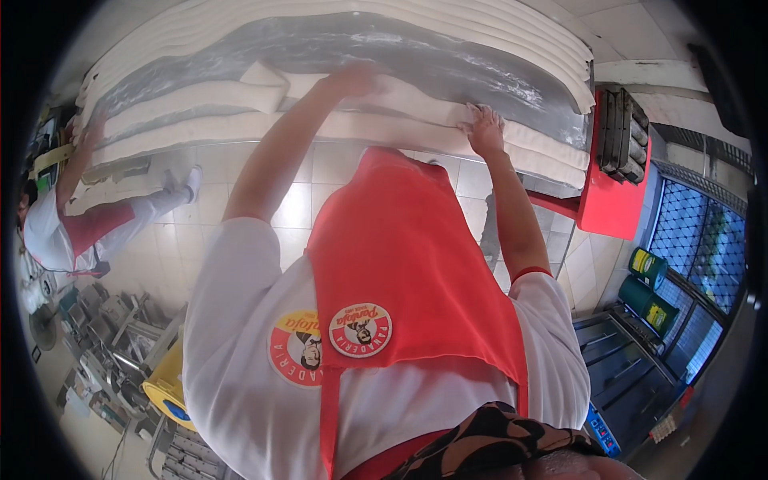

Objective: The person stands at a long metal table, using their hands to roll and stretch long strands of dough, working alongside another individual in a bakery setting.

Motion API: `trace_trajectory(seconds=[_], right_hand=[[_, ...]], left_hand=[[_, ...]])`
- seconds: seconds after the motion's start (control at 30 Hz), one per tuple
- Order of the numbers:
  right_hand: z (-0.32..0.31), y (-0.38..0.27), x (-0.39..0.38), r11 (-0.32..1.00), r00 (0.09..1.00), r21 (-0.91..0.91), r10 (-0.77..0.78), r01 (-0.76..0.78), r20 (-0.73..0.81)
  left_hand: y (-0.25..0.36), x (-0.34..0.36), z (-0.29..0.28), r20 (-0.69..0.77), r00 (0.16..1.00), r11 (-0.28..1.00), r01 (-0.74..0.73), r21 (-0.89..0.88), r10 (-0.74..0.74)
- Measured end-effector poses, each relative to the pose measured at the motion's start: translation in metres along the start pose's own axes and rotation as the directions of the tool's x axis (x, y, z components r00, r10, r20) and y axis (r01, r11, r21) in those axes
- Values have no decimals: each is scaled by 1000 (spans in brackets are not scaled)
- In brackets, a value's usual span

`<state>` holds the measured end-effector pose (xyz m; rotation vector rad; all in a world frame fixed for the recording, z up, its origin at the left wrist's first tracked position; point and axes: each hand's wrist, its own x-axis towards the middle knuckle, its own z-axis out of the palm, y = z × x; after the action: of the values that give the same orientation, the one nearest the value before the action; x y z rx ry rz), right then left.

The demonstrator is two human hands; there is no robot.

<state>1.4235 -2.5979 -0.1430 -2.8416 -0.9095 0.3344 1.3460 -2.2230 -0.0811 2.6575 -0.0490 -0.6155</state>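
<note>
Nearest to us: one red apron (400, 272) over one white shirt (240, 352), filling the lower middle of the view. We count two round badges, one on the apron and one on the shirt.

Two bare forearms reach away from us to the table. Our left hand (350, 80) lies on a long strip of pale dough (200, 94); it is blurred, and we cannot tell whether its fingers are curled or flat. Our right hand (485, 128) rests palm down on the near dough strip (376, 128), fingers spread and dusted white, pressing rather than clasping anything.

One long steel table (448, 56), floured grey. On its near side we count about three dough strips lying side by side along the edge; on its far side, a stack of further pale layers (480, 20), too closely packed to count.

One pale tiled floor (216, 208) under the table edge.

Right: one red stand (612, 200) bearing one set of dark baking moulds (624, 136). Beyond it, two green drums (650, 284) with yellow labels, before a blue grille. Lower right, one dark rack of trays.

Left: one other person (72, 216) in white with red, one hand at the far end of the same table. Lower left, one yellow bin (170, 384) amid metal racks, blocked in part by our shoulder.
</note>
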Motion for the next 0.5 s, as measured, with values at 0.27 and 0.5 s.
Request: trace_trajectory(seconds=[0.27,0.5], right_hand=[[40,-89,36,976,975,-48,-213,211,-60],[18,-4,17,970,976,-127,-215,209,-43]], left_hand=[[-15,7,102,-376,921,990,-52,133,99],[29,13,99,-385,922,995,11,104,30]])
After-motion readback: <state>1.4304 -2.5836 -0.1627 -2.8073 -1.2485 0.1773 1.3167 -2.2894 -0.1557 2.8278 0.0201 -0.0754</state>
